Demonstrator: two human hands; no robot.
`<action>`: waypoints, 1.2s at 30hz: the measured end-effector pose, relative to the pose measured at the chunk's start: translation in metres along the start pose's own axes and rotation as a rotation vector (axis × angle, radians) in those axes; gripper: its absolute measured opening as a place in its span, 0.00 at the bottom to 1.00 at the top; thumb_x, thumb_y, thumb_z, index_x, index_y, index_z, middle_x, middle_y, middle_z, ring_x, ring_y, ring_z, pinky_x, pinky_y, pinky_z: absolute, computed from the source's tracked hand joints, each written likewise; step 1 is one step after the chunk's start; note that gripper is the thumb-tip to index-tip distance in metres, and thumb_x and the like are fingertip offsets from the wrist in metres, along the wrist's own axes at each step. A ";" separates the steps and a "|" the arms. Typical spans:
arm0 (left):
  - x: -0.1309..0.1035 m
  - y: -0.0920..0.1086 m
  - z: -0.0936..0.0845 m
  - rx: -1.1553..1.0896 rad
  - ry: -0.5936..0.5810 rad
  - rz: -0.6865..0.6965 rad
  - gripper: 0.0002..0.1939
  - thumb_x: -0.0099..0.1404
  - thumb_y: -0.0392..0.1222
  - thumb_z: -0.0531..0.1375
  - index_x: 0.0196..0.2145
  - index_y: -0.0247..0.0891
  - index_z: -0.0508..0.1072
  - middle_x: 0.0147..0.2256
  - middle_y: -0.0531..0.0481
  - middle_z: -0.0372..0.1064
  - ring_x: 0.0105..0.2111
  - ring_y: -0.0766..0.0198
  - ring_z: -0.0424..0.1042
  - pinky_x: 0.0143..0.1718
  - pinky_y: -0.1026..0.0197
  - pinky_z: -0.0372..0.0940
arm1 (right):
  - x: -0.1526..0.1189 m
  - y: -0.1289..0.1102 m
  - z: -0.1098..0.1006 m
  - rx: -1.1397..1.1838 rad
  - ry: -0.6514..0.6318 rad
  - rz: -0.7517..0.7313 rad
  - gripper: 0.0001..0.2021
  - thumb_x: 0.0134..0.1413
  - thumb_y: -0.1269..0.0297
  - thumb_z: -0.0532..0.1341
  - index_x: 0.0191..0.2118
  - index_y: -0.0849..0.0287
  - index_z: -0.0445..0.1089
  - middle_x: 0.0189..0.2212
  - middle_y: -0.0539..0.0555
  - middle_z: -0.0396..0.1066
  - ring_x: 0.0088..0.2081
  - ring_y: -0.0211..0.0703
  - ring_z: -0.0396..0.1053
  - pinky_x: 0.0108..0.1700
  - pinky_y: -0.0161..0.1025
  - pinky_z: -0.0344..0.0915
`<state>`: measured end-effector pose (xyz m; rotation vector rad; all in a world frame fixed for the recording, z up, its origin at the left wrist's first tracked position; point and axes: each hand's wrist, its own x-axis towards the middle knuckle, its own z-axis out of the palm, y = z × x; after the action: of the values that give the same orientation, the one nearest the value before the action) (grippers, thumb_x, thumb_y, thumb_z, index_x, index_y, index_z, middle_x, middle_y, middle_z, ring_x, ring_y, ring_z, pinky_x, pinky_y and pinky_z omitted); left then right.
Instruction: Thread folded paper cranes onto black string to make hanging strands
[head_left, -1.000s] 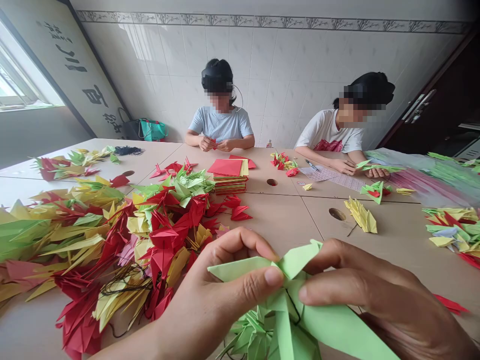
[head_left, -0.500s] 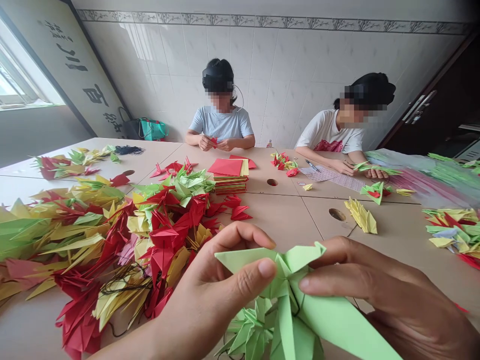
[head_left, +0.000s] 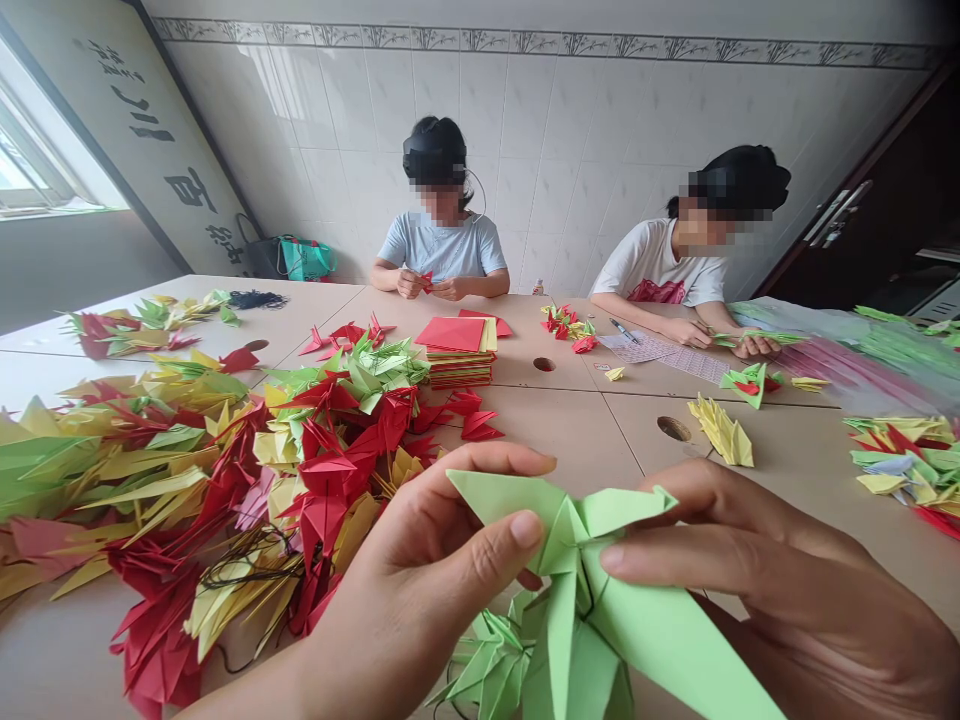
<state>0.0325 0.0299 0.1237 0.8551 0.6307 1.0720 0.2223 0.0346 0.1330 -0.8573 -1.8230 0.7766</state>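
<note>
Between my hands is a light green folded paper crane (head_left: pixel 574 550), its wings spread. My left hand (head_left: pixel 442 570) pinches the crane's left wing between thumb and fingers. On the other side, my right hand (head_left: pixel 757 560) has its thumb or a finger pressed near the crane's middle and the rest behind the right wing. A dark cord shows at the crane's centre. More green folded paper (head_left: pixel 495 655) hangs or lies just below it. To the left spreads a large pile of red, yellow and green paper cranes (head_left: pixel 330 470).
Across the table (head_left: pixel 555 430) sit a person in light blue (head_left: pixel 442 250) holding red paper and a person in white (head_left: pixel 660 265) handling green pieces. Between lie a paper stack (head_left: pixel 457 350), yellow folded pieces (head_left: pixel 721 430) and printed sheets (head_left: pixel 675 358). Another colourful pile (head_left: pixel 911 465) lies right.
The green crane has shifted slightly right and tilted, with my right hand moving along. My left thumb and index finger are a little farther apart, showing more of the left wing.
</note>
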 end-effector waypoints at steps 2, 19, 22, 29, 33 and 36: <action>0.000 0.001 0.001 0.004 0.005 -0.005 0.10 0.63 0.39 0.60 0.44 0.43 0.71 0.31 0.52 0.69 0.33 0.68 0.68 0.36 0.67 0.65 | -0.001 0.002 0.001 -0.022 0.077 -0.062 0.07 0.57 0.65 0.59 0.37 0.45 0.73 0.33 0.52 0.69 0.31 0.41 0.70 0.25 0.32 0.68; 0.004 -0.002 -0.002 0.181 0.025 0.079 0.17 0.66 0.45 0.57 0.51 0.43 0.70 0.48 0.47 0.71 0.48 0.57 0.69 0.48 0.60 0.63 | 0.014 0.017 -0.006 -0.114 -0.179 -0.130 0.10 0.55 0.72 0.62 0.40 0.49 0.66 0.48 0.49 0.69 0.49 0.41 0.68 0.50 0.35 0.66; 0.000 -0.001 -0.002 0.219 0.032 0.054 0.22 0.64 0.53 0.56 0.53 0.45 0.68 0.48 0.48 0.70 0.49 0.56 0.67 0.49 0.58 0.63 | 0.014 0.016 -0.006 -0.106 -0.166 -0.121 0.10 0.55 0.72 0.62 0.39 0.49 0.65 0.41 0.48 0.71 0.42 0.39 0.71 0.44 0.33 0.67; 0.004 -0.005 -0.001 0.420 -0.063 0.123 0.15 0.63 0.41 0.60 0.49 0.43 0.71 0.44 0.48 0.72 0.43 0.60 0.69 0.47 0.59 0.63 | 0.013 0.014 0.002 -0.119 -0.065 -0.019 0.08 0.56 0.66 0.62 0.40 0.48 0.63 0.35 0.46 0.70 0.38 0.36 0.70 0.39 0.30 0.67; 0.004 -0.006 0.001 0.450 -0.040 0.148 0.12 0.65 0.39 0.58 0.47 0.43 0.72 0.46 0.48 0.71 0.43 0.62 0.70 0.48 0.60 0.63 | 0.011 0.014 0.003 -0.095 -0.036 0.009 0.19 0.55 0.60 0.63 0.51 0.45 0.58 0.32 0.45 0.69 0.35 0.36 0.70 0.37 0.30 0.68; 0.004 -0.008 0.002 0.460 -0.026 0.148 0.10 0.65 0.39 0.58 0.44 0.42 0.72 0.45 0.47 0.71 0.43 0.62 0.70 0.47 0.60 0.63 | 0.013 0.014 0.002 -0.178 -0.095 0.031 0.13 0.54 0.56 0.62 0.44 0.49 0.63 0.28 0.45 0.68 0.29 0.35 0.68 0.29 0.28 0.66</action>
<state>0.0392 0.0317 0.1181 1.3287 0.8177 1.0622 0.2195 0.0526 0.1270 -0.9789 -1.9896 0.6922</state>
